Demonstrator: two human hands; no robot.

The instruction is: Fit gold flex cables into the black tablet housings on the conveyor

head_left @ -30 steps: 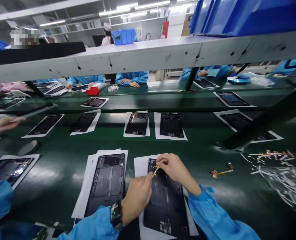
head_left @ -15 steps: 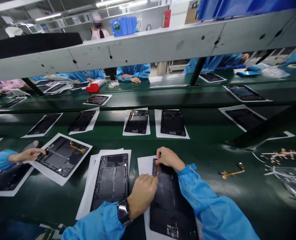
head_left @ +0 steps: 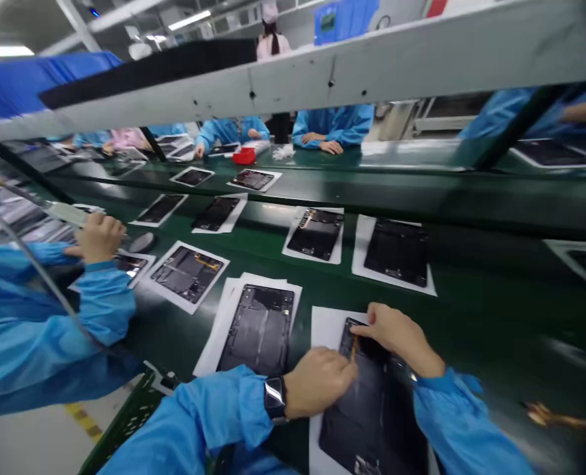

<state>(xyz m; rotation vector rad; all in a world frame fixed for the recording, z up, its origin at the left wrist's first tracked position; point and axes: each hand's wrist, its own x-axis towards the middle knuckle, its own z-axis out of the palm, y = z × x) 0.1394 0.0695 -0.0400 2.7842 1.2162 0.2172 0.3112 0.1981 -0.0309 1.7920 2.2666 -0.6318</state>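
A black tablet housing (head_left: 366,415) lies on white paper in front of me, its inner side up. A narrow orange flex cable (head_left: 354,348) sits along its upper left part. My left hand (head_left: 320,382), with a watch at the wrist, is closed, its thumb and finger at the cable's lower end. From the right, my right hand (head_left: 401,335) reaches over the housing's top edge, its thumb and fingertip closed at the cable's upper end. Left of these, a second tablet housing (head_left: 258,326) rests on paper.
A co-worker's hand (head_left: 99,237) at the left grips a pale handled tool (head_left: 68,212). Another housing with an orange cable (head_left: 188,272) lies between us. More housings on paper (head_left: 396,254) line the green bench (head_left: 480,290). A blurred loose flex cable (head_left: 559,419) lies right. A white beam (head_left: 293,86) crosses above.
My view has turned to the left. Both my hands stay at the orange flex cable. The co-worker has let go of the paper-backed housing, which now lies flat, and holds a tool.
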